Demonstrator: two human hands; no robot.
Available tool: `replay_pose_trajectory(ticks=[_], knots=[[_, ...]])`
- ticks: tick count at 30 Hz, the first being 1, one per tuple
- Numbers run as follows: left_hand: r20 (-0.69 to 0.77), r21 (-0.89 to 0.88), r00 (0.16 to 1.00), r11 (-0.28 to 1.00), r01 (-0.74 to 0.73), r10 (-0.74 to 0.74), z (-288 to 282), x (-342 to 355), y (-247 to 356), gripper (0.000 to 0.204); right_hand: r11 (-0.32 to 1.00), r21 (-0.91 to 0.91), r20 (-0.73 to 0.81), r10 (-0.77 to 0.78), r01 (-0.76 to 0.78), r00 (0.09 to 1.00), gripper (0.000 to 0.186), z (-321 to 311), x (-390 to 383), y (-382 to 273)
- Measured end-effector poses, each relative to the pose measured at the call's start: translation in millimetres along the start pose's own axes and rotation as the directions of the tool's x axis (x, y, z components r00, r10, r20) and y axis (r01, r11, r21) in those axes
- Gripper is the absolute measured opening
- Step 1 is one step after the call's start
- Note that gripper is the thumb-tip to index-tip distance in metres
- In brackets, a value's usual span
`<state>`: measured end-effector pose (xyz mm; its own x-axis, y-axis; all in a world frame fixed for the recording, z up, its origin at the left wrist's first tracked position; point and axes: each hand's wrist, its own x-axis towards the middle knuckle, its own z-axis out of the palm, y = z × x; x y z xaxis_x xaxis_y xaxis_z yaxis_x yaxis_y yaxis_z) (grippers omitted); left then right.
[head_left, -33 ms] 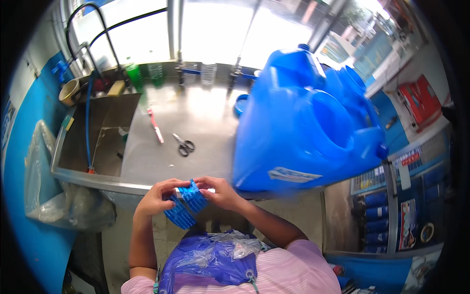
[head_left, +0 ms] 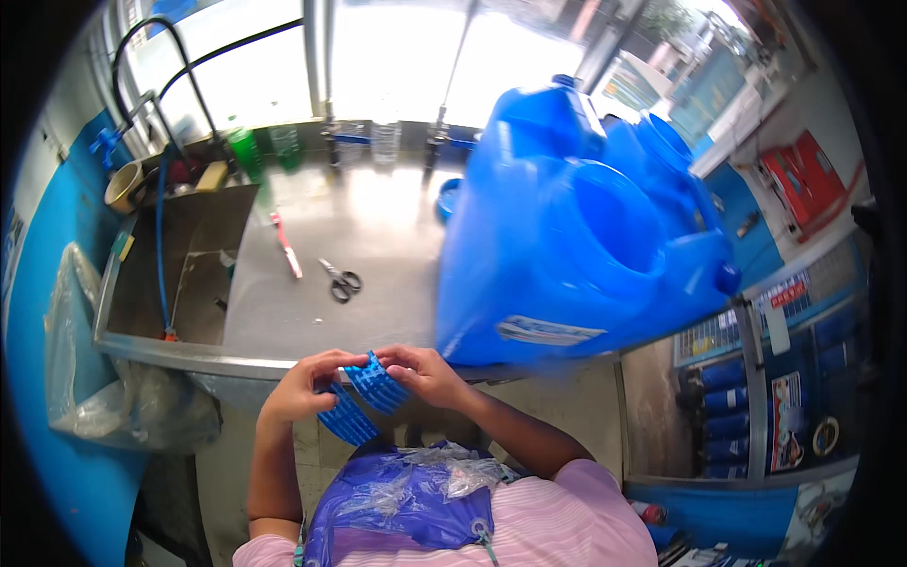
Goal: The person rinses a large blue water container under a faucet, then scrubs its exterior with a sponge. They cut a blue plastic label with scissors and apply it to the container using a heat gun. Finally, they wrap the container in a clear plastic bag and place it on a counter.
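Just in front of the steel counter's edge, my left hand (head_left: 307,387) and my right hand (head_left: 420,378) are closed on blue printed plastic strips (head_left: 378,387), which hang fanned in two bands below the fingers. A blue bag-like apron (head_left: 387,501) with crumpled clear plastic covers my lap. On the counter (head_left: 274,326) lie black-handled scissors (head_left: 345,283) and a red-and-white slim item (head_left: 285,248), beyond my hands. Large blue water jugs (head_left: 539,274) with wide openings stand on the right, with a blue cap (head_left: 448,198) beside them.
A steel sink (head_left: 175,274) with hoses is at left, a clear plastic bag (head_left: 104,406) hanging near it. Bottles (head_left: 246,151) and valves (head_left: 331,142) line the window side. A red case (head_left: 803,184) and shelves with blue cylinders (head_left: 725,406) are at right.
The view has shifted slightly, so the counter and jugs appear a little farther left. My right hand's fingers have moved slightly on the strips; both hands still hold them.
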<state>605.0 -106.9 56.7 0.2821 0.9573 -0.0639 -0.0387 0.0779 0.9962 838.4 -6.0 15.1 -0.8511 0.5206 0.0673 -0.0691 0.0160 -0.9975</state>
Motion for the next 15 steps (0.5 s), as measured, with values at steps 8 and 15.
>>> replay_pose_trajectory(ticks=[8, 15], knots=[[0.194, 0.233, 0.981, 0.970, -0.071, 0.025, 201.4, 100.2, 17.4, 0.068, 0.960, -0.087, -0.264, 0.235, -0.265, 0.936, 0.023, -121.9, -193.4, -11.7], [0.173, 0.088, 0.983, 0.995, 0.039, -0.054, 350.4, 212.1, -3.0, 0.057, 0.997, 0.049, -0.680, 0.079, -0.063, 0.729, 0.008, -259.2, -322.1, -30.7]])
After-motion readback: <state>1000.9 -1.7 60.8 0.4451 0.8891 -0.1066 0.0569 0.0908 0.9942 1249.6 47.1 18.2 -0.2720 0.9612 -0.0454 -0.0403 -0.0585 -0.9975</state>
